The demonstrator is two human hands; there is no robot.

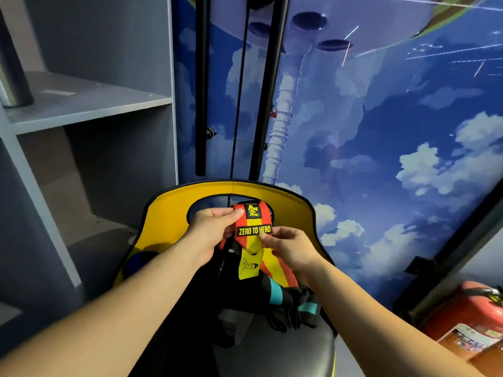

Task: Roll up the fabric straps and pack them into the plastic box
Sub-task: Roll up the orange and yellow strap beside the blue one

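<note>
- No plastic box shows in the head view; the only storage in sight is a grey shelf unit (89, 110) at the left, with a dark upright tube (13, 77) standing on its upper shelf.
- The red and yellow fabric strap (254, 229) is held up over the chair seat, in front of the oval opening in the yellow chair back (168, 210). A black label reading "ZERO TO HERO" crosses it, and its loose tail hangs down toward the seat.
- The left hand (215, 229) pinches the strap's upper left edge, thumb lying along the top.
- The right hand (288, 247) pinches the strap's right edge just below the label, fingers curled round it.
- On the black seat (272, 349) under the hands lies a heap of dark straps with teal bands (285, 300), touching the hanging tail.
- Two black poles (201, 85) rise behind the chair back against a wall printed with blue sky and clouds (394, 159).
- A red fire extinguisher (468, 319) stands at the lower right, apart from the seat edge.
</note>
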